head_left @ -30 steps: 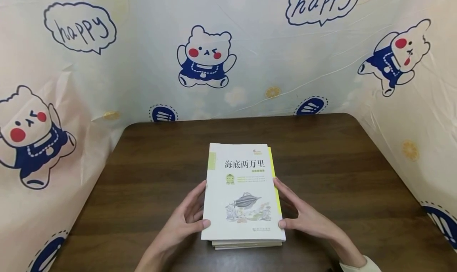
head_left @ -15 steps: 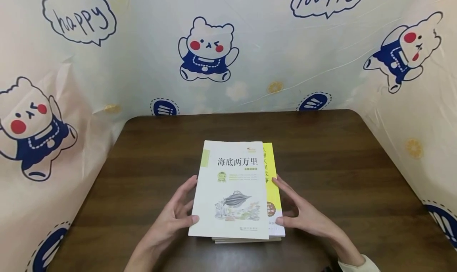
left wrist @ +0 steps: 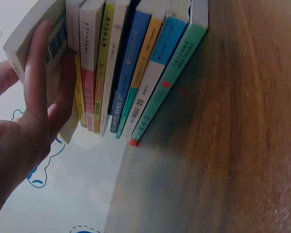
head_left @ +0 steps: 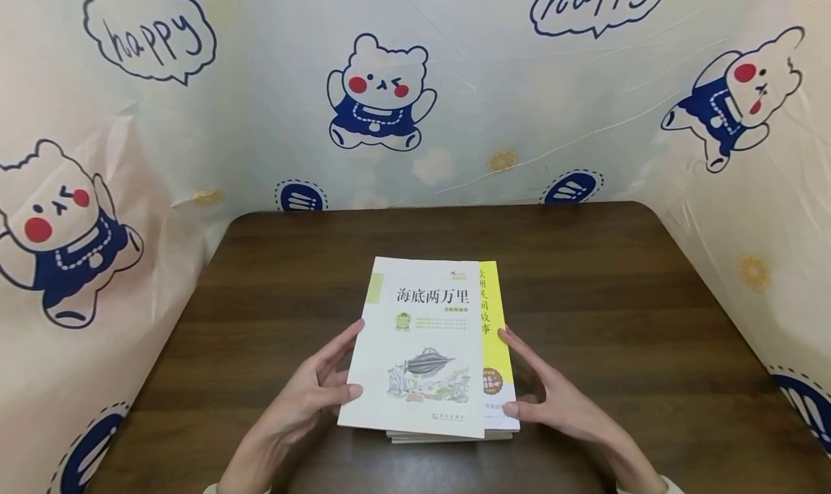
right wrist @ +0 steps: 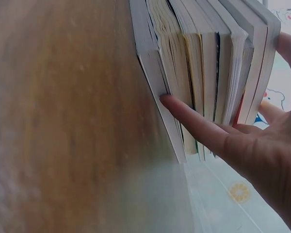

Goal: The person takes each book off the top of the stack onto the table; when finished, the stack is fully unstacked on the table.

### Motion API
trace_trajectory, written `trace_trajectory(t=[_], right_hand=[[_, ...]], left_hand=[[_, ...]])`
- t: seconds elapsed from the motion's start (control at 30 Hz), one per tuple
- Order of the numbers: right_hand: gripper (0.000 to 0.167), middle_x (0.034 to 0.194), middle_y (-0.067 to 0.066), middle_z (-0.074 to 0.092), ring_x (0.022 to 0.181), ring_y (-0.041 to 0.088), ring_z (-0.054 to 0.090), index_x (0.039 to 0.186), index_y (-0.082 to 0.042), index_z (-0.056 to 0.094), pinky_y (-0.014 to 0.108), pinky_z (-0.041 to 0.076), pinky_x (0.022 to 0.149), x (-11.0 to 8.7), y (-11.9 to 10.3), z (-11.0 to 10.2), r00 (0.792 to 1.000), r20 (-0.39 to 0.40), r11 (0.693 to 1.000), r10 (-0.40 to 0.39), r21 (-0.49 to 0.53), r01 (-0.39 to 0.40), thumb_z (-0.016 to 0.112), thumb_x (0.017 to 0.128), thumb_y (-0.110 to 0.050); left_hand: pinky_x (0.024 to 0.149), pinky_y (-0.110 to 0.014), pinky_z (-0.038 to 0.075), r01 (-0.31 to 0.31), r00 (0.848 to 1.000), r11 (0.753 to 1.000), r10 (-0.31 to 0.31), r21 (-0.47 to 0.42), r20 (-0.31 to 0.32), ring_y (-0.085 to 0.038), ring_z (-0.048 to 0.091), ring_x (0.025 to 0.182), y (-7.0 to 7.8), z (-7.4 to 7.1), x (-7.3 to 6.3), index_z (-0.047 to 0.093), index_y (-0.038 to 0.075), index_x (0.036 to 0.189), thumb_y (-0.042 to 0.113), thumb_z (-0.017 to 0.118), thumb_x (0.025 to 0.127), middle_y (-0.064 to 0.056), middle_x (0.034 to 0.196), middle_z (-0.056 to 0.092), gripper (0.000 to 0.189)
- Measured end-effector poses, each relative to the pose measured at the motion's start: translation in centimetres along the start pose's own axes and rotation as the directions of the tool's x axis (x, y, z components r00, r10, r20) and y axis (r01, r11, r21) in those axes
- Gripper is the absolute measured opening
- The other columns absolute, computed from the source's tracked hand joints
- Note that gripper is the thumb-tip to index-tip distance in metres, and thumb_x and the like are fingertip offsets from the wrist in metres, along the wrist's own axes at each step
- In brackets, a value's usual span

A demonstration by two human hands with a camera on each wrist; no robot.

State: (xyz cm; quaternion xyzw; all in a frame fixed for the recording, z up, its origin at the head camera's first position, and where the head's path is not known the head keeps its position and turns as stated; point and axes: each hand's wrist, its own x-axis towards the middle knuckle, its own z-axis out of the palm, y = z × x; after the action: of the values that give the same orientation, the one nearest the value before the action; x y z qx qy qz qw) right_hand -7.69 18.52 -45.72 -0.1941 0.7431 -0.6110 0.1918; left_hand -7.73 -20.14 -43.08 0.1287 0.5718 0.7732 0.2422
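A white paperback book [head_left: 415,393] with a ship drawing on its cover lies on top, shifted left and slightly skewed. My left hand [head_left: 311,393] pinches its left edge, thumb at the cover. In the left wrist view, fingers [left wrist: 36,73] reach under its back cover, beside the barcode. Beneath it shows a yellow-and-white book [head_left: 495,314], topmost of a stack of several books [left wrist: 136,63]. My right hand [head_left: 561,400] rests along the stack's right side, thumb near the yellow-and-white book's lower corner. In the right wrist view, its straight fingers touch the page edges [right wrist: 203,73].
A dark brown wooden table [head_left: 273,299] carries the stack near its front middle. A pale cloth backdrop [head_left: 454,61] printed with bears and "happy" bubbles rises behind the table and along both sides.
The white book has slid left off its lined-up place on the stack, with my left hand moving along, which uncovers the yellow-and-white book. My right hand has stayed by the stack's right side.
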Motion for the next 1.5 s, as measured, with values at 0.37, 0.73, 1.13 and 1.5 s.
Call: trace_trajectory(t=[0.37,0.73,1.13,1.5], right_hand=[[0.089,0.161,-0.008,0.006,0.137,0.020,0.022,0.153,-0.032,0.024,0.036,0.054,0.086,0.1,0.1,0.0,0.999,-0.026,0.998,-0.037,-0.054,0.035,0.075,0.081,-0.014],[0.088,0.161,-0.008,0.005,0.139,0.037,0.015,0.153,-0.033,0.024,0.034,0.054,0.085,-0.2,-0.1,0.0,1.000,-0.024,0.998,0.003,-0.057,-0.004,0.074,0.082,-0.014],[0.089,0.161,-0.005,0.005,0.137,0.033,0.017,0.153,-0.033,0.023,0.032,0.054,0.085,0.1,0.2,0.5,1.000,-0.030,1.000,0.004,-0.025,-0.005,0.073,0.083,-0.011],[0.088,0.161,-0.004,0.004,0.139,0.041,0.016,0.153,-0.035,0.022,0.030,0.052,0.086,0.2,0.2,0.4,0.999,-0.021,0.999,0.024,-0.023,-0.025,0.073,0.083,-0.014]], left_hand=[[0.063,-0.032,0.057,-0.112,0.993,0.993,0.111,-0.022,-0.041,-0.030,0.061,0.108,0.1,-0.4,-0.6,0.016,0.013,0.155,-0.015,0.056,0.086,-0.015,0.156,0.014,0.085],[0.062,-0.031,0.057,-0.145,0.970,0.989,0.139,-0.014,-0.198,-0.025,0.064,0.103,0.7,-0.7,-0.8,0.018,0.015,0.155,-0.013,0.056,0.087,-0.014,0.157,0.007,0.083],[0.064,-0.035,0.058,-0.191,0.947,0.982,0.184,0.001,-0.264,-0.022,0.066,0.099,4.6,-4.7,0.8,0.014,0.015,0.156,-0.017,0.050,0.089,-0.012,0.158,0.008,0.082],[0.062,-0.033,0.058,-0.233,0.889,0.971,0.190,-0.053,-0.417,-0.019,0.067,0.094,7.4,-10.3,0.7,0.015,0.016,0.156,-0.017,0.052,0.089,-0.009,0.156,0.009,0.084]])
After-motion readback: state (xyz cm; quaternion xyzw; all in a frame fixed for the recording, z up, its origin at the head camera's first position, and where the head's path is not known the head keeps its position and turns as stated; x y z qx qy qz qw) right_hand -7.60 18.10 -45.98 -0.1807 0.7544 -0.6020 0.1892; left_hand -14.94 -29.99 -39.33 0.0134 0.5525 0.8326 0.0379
